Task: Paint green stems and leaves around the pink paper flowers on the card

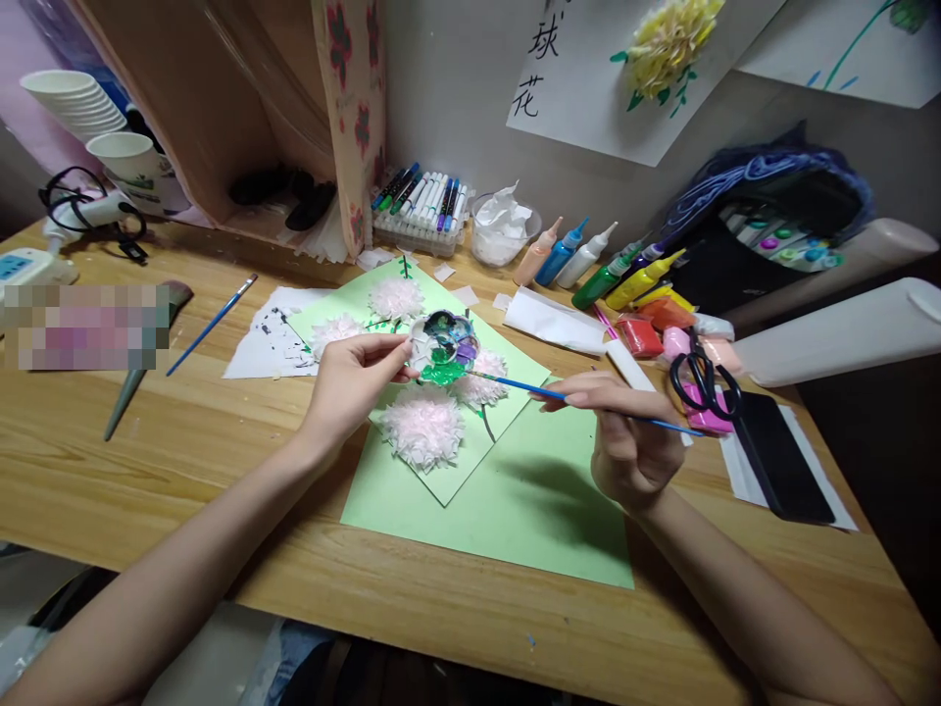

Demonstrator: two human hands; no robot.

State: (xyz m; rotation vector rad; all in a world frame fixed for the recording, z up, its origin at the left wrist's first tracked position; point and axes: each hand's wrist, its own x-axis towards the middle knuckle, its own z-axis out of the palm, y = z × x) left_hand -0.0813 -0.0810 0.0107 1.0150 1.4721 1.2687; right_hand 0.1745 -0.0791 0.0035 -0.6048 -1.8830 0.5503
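My left hand (362,378) grips the rim of a small round paint palette (444,348), which has green, purple and black paint in its wells. In my right hand (624,431) is a thin blue paintbrush (525,387), its tip at the green paint on the palette's right edge. Below the palette lies a light green card (441,480) with several pale pink fluffy paper flowers (423,427), dark stems and green leaves. Under that card is a larger green sheet (515,529). The palette hides part of the card.
Another blue brush (213,324) and a paint-stained white paper (269,338) lie to the left. Markers (422,201), a plastic bowl (504,226) and paint bottles (563,255) line the back. Black scissors (706,387) and a phone (783,461) sit right.
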